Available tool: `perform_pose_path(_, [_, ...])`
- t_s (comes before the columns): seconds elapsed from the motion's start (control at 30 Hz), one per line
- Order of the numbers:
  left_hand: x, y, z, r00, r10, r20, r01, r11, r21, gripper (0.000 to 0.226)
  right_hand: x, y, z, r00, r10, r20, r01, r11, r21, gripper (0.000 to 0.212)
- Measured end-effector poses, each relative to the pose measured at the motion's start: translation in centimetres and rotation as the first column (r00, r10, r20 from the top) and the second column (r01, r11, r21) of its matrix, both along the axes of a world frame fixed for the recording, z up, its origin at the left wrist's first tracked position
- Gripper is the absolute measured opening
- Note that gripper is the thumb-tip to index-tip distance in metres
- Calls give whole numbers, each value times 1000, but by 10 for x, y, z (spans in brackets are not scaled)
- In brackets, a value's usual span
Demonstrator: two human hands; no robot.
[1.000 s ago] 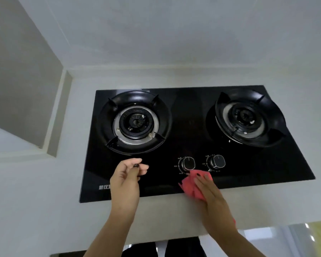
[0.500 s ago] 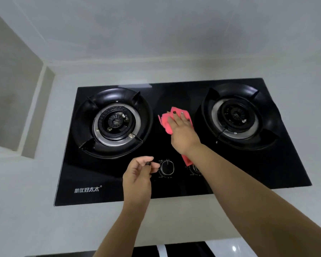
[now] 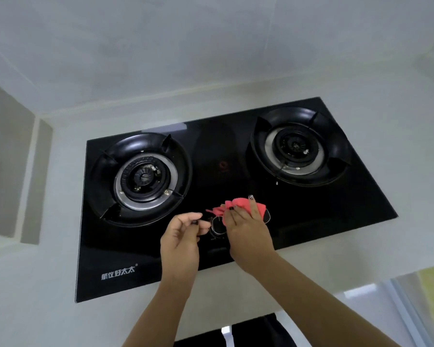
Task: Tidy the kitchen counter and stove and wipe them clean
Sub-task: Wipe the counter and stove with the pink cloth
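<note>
At lower centre, the right hand (image 3: 248, 234) presses a red cloth (image 3: 236, 205) flat-fingered (open grip) on the stove (image 3: 311, 209); the left hand (image 3: 181, 239) hovers, fingers loosely curled, holding nothing.

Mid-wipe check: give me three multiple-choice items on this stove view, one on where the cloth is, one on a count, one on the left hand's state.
1. Where is the red cloth?
A. on the left burner
B. over the control knobs
C. on the counter

2. How many burners does the stove have?
A. one
B. two
C. four

3. The left hand is:
A. gripping the cloth
B. flat on the glass
C. loosely curled, off the cloth

Answers: 1 B, the right hand presses it there; 2 B, one ring each side; 3 C, its fingers touch no cloth.
</note>
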State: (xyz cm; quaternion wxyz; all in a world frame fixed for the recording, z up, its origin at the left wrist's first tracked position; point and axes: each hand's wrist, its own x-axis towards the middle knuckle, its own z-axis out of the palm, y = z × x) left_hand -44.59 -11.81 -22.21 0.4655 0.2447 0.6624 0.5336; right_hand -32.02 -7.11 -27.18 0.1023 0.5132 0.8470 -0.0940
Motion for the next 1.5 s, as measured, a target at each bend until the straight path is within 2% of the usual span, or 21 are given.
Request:
perform_pose_path(0.07, [-3,-4,1,1000,-17,-6,17,1000,7,25,3,-8,-1,999,-2,35,1,1000,30,72])
perform_pose_path(0.17, [-7,-10,1,999,-41,-2,41,999,11,24,10,-32,0,999,-10,49,9,1000,23,64])
perform_pose_path(0.27, [-11,-13,0,999,-49,1,49,999,7,25,22,-65,-8,995,-34,-96,37,999,37,52])
perform_pose_path(0.33, [-12,-11,0,999,-54,6,54,999,7,25,34,-76,-7,947,-119,-298,127,992,6,53])
perform_pose_path(0.4, [-12,-7,1,998,-53,15,53,999,8,24,45,-68,10,797,-360,-485,325,932,-160,48])
perform_pose_path(0.43, [-11,-4,3,999,-48,19,47,999,10,24,50,-59,23,669,-508,-543,418,861,-291,42])
perform_pose_path(0.47, [-9,-2,4,999,-44,21,44,999,15,25,52,-48,42,506,-638,-581,443,770,-460,35])
perform_pose_path(0.5, [-7,1,6,999,-41,21,40,999,21,25,53,-35,62,367,-709,-602,444,702,-557,29])
perform_pose_path(0.53, [-5,5,7,999,-38,22,38,999,25,26,52,-20,78,284,-720,-633,450,683,-575,26])
perform_pose_path(0.57, [-3,7,7,999,-37,24,36,999,29,26,47,-4,87,295,-664,-688,454,730,-510,26])
perform_pose_path(0.63, [3,12,7,999,-34,21,33,999,30,27,30,32,92,513,-459,-726,436,867,-240,33])
perform_pose_path(0.7, [11,17,6,999,-33,6,33,999,27,26,7,71,74,715,-277,-642,344,939,-22,42])
perform_pose_path(0.77, [21,23,5,999,-34,-14,34,999,22,25,-3,108,42,867,-155,-474,199,979,44,52])
perform_pose_path(0.83, [28,27,3,999,-29,-25,30,999,18,25,-1,130,9,942,-1,-334,-13,999,-41,58])
perform_pose_path(0.9, [35,29,2,999,-23,-37,23,1000,4,25,11,137,-15,906,93,-414,-158,979,-126,58])
perform_pose_path(0.93, [39,32,1,999,-27,-47,27,1000,-2,25,18,137,-25,881,91,-465,-170,977,-131,58])
perform_pose_path(1.1, [58,40,-2,996,-30,-85,27,999,-33,26,45,121,-40,784,-24,-620,-87,985,-149,53])
perform_pose_path(1.2, [70,46,1,996,-18,-87,15,999,-37,28,65,117,-38,742,-107,-662,-47,977,-210,54])
perform_pose_path(1.37, [89,53,8,995,-18,-100,16,1000,-21,27,93,95,-36,753,-159,-639,31,978,-207,56])
perform_pose_path(1.5, [105,57,9,995,-40,-93,38,999,-18,24,117,65,-32,829,-151,-538,62,982,-180,60])
